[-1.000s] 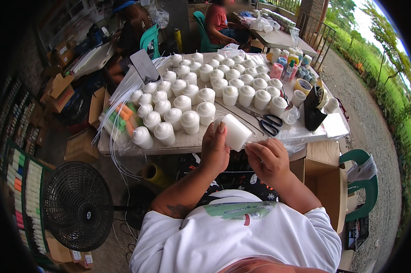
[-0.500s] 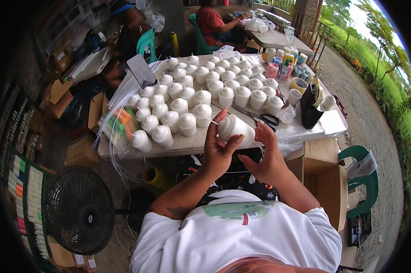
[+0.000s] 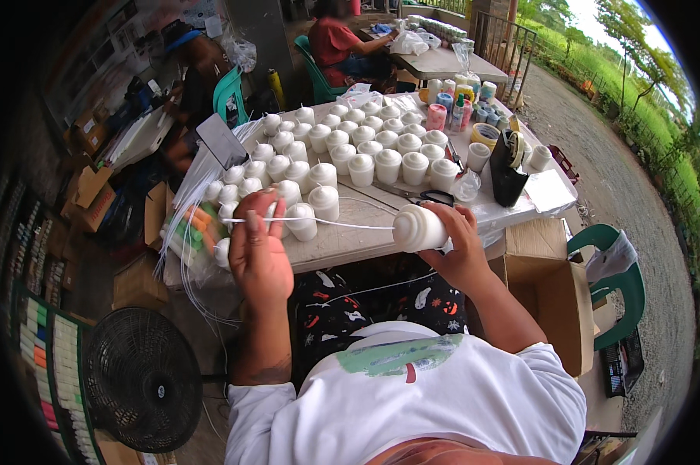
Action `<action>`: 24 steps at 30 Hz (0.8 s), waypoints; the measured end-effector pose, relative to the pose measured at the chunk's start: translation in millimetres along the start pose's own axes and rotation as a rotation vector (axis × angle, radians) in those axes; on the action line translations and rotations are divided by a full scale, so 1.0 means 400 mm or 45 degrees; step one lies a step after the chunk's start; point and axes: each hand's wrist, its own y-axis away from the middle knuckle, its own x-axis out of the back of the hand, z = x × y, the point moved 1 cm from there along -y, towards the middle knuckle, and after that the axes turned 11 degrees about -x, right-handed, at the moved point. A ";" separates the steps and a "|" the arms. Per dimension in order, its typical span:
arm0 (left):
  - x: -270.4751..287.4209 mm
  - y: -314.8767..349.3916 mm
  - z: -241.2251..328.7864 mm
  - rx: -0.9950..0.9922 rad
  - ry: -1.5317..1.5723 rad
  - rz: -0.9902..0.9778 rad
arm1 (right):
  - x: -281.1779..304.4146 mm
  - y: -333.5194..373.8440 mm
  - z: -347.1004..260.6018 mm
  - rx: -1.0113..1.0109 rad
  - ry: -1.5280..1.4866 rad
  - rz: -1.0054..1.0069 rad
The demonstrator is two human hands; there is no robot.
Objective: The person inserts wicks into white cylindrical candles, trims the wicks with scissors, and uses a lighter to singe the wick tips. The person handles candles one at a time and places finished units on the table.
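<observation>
Wick runs nearly level from the top of a white candle to the left hand, whose fingers pinch it. The right hand has its fingers curled round the candle, tipped sideways by the near edge of the worktop, where other candles stand clustered beside scissors.

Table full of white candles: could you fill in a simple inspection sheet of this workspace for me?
Surface: pale table, crowded with white candles.
Work pieces: one held candle, a long white wick running from its top.
Clutter: scissors, a tablet or phone, coloured containers.
Hands: right hand grips the held candle; left hand meets the wick, grip unclear.
Cables: none identifiable.
Surroundings: black fan, open cardboard box, person in red at another table.
</observation>
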 end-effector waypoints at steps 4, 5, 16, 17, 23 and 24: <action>0.296 -0.077 0.188 -0.125 -0.340 0.401 | 0.064 0.002 0.049 -0.018 0.094 -0.012; 0.365 -0.072 0.229 -0.120 -0.422 0.519 | 0.075 -0.002 0.054 0.012 0.091 0.017; 0.523 0.135 0.423 0.995 -3.040 -0.160 | 0.086 0.026 0.075 -0.009 0.469 -0.332; 0.445 0.129 0.396 0.711 -2.837 -0.209 | 0.068 0.035 0.064 0.074 0.532 -0.406; 0.031 0.150 0.082 0.507 -0.924 -1.155 | -0.066 0.056 -0.065 0.502 0.476 -0.384; 0.005 0.170 0.021 0.499 -0.930 -1.308 | -0.074 0.049 -0.079 0.547 0.486 -0.352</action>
